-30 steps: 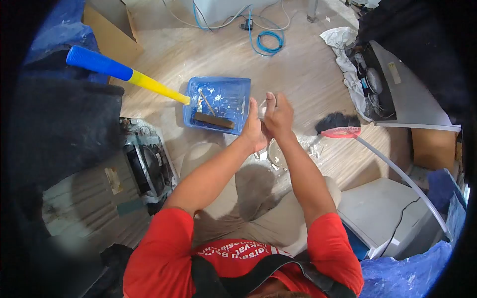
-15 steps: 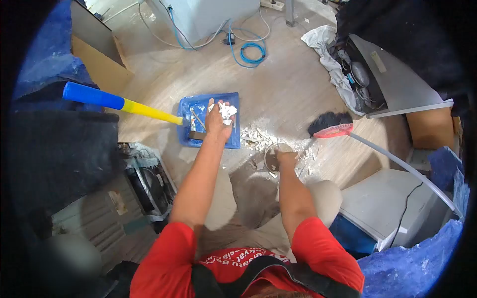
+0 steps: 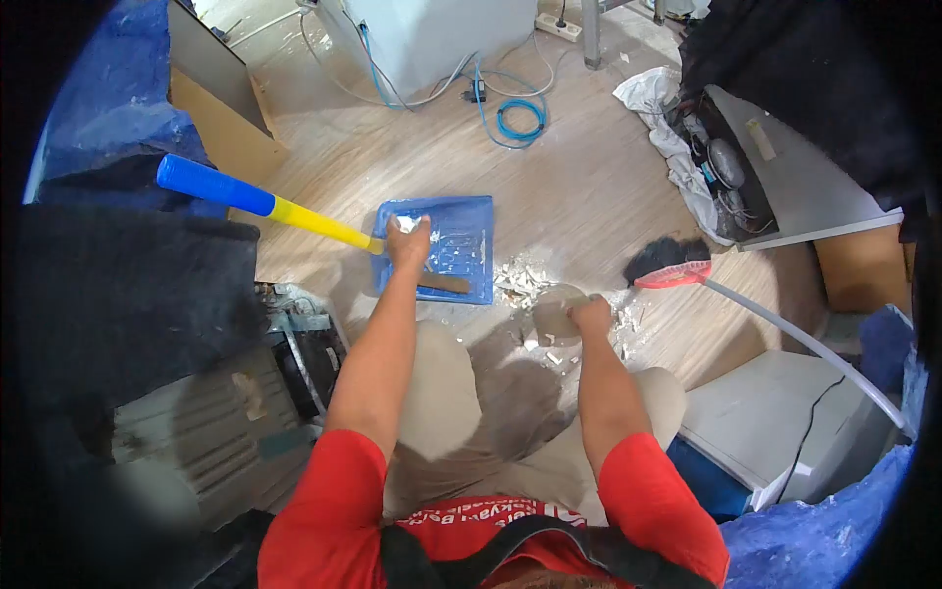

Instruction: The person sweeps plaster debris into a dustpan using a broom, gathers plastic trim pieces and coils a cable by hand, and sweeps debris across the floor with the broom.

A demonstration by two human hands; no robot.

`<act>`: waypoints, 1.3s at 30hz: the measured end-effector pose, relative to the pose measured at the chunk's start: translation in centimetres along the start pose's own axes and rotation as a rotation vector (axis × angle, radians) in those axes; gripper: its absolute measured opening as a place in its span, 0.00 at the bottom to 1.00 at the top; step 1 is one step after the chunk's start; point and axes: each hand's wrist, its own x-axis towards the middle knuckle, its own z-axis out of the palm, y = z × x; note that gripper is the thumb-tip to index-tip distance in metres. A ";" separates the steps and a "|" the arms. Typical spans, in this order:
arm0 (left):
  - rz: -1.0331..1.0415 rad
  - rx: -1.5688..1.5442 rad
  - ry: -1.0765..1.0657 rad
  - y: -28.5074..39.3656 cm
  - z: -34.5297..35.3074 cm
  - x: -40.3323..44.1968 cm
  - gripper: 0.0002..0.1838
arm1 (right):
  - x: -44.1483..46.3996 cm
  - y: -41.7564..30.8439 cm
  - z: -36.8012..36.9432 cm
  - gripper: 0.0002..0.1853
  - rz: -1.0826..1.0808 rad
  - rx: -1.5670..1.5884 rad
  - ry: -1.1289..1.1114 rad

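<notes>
My left hand (image 3: 408, 243) is over the left part of a blue dustpan (image 3: 481, 226), its fingers curled round white fragments (image 3: 407, 224). The dustpan has a blue and yellow handle (image 3: 319, 219) and holds a brown strip (image 3: 444, 283) and small bits. At the right, my right hand (image 3: 592, 314) grips the edge of a round, brownish flat piece (image 3: 557, 316) low over the floor. White debris (image 3: 522, 281) lies between the dustpan and this piece, with more bits around it.
A broom with black bristles (image 3: 665, 257) and a pale pole lies right of my right hand. Beyond the dustpan are a coiled blue cable (image 3: 521, 120) and a white cabinet (image 3: 442, 34). Opened appliances stand left and right (image 3: 760, 167). A grey box (image 3: 760, 417) is at lower right.
My left hand first parted from my right, carrying white fragments over the dustpan, then moved to its left side and turned. My right hand went down to the debris with the round piece.
</notes>
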 end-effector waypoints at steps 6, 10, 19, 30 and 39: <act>-0.074 0.172 -0.312 -4.8 1.1 2.4 0.50 | 2.6 -3.0 -5.0 0.19 -0.547 -0.151 -0.035; -0.157 0.091 -0.174 -2.0 0.6 1.3 0.59 | 0.4 -4.4 -8.4 0.16 -0.588 0.016 0.052; -0.374 -0.336 -0.744 6.9 0.6 -10.8 0.54 | 1.2 -6.7 -9.1 0.16 -0.222 1.240 -0.605; -0.094 -0.332 -0.857 6.7 0.6 -10.5 0.19 | 0.7 -8.2 -6.8 0.27 -0.322 1.031 -0.726; -0.290 -0.538 -0.641 1.2 -1.8 -0.7 0.15 | 0.2 -7.5 -9.3 0.25 -0.529 0.716 -0.251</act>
